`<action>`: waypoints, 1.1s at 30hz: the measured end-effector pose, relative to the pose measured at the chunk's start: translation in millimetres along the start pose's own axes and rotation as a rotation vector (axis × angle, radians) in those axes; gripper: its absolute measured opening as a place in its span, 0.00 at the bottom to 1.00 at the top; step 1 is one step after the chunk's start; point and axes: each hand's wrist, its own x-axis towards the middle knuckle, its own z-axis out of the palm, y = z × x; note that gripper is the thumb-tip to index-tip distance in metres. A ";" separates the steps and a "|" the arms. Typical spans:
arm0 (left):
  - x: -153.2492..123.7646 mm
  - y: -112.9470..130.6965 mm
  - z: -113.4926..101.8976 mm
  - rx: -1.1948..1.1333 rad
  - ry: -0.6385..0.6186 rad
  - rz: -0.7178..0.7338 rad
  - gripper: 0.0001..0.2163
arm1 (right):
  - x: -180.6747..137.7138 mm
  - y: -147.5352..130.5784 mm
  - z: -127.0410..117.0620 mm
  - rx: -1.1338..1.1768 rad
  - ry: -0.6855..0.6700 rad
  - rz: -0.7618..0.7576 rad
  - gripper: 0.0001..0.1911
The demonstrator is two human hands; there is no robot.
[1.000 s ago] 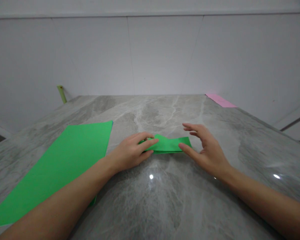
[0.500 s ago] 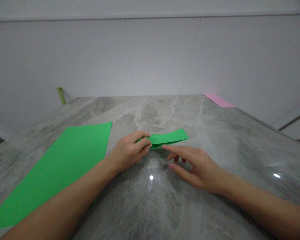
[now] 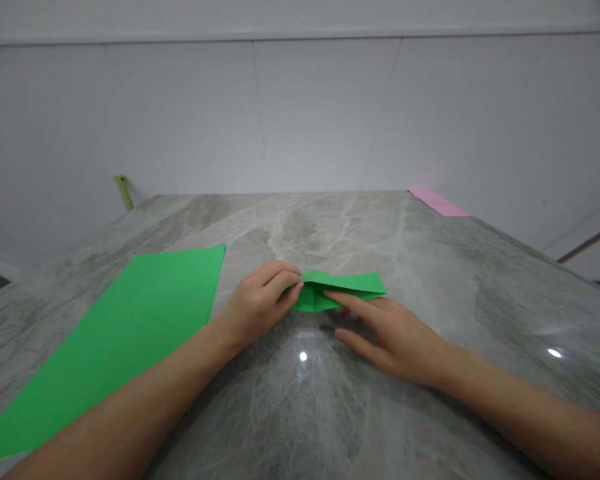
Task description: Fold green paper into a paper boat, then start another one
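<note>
One green strip (image 3: 357, 283) is at the person's 12 o'clock, its 9 o'clock end pinched in the left hand (image 3: 260, 297); the right hand (image 3: 400, 340), thumb spread wide, puts its index finger to the fold. Green paper (image 3: 130, 320) lies at 10.

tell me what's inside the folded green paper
The folded green paper gapes: a creased lower layer shows, with the right hand at the opening. Deeper in, the upper flap covers the view; the left hand hides one end.
</note>
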 end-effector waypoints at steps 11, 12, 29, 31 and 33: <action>1.4 6.5 -3.1 0.099 0.050 0.035 0.15 | -0.2 -1.8 -1.1 -0.115 0.085 -0.003 0.18; 1.6 7.8 -3.7 0.105 0.026 0.017 0.19 | -0.4 -2.1 -1.3 -0.120 0.078 -0.007 0.17; 4.7 23.7 -4.1 -0.064 -0.008 0.002 0.42 | 4.7 -17.1 -8.8 -0.103 0.055 -0.316 0.35; 2.1 27.1 -5.7 -0.098 0.006 -0.002 0.43 | 3.3 -19.8 -10.0 -0.125 0.045 -0.355 0.31; -1.6 29.9 -6.7 -0.081 -0.011 -0.051 0.42 | 1.4 -22.0 -10.4 -0.163 0.040 -0.384 0.26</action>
